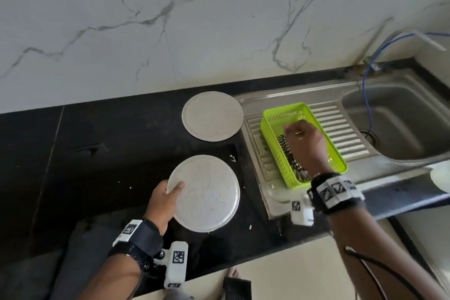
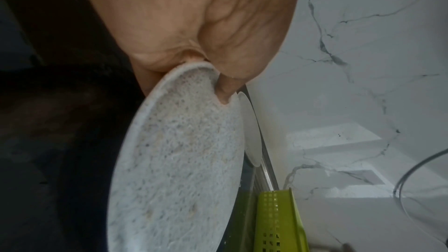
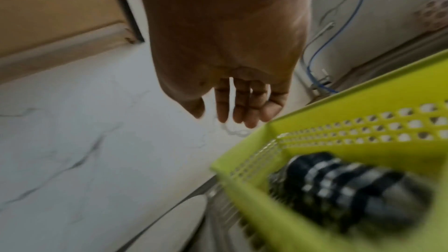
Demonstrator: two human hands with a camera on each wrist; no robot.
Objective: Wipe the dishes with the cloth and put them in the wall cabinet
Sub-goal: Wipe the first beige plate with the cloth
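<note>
From above, the job looks barely begun: the left hand (image 1: 162, 198) pinches the near plate (image 1: 204, 193) by its rim, thumb on top, holding it tilted over the black counter (image 1: 97, 143) on the near side of the green basket (image 1: 275, 126), while a second plate (image 1: 212, 115) lies flat on the counter just beside the basket's far left corner. The right hand (image 1: 305, 140) hangs over the basket with loosely spread fingers that grip nothing, above a black-and-white striped bundle (image 1: 283, 142) lying inside it; I take that to be the cloth, though I cannot be sure. No wall cabinet shows here. From the left wrist, the left hand (image 2: 194, 26) has its thumb pressed on the speckled face of the near plate (image 2: 174, 170), the second plate (image 2: 252, 131) lies beyond it, and a corner of the green basket (image 2: 278, 221) sits below. From the right wrist, the right hand (image 3: 223, 45) is open, fingers (image 3: 242, 106) straight and apart, the striped bundle (image 3: 351, 189) blurred in the green basket (image 3: 363, 102) beneath. So by my reckoning no wiping has started, and fetching the cloth, wiping both plates and shelving them all remain
</note>
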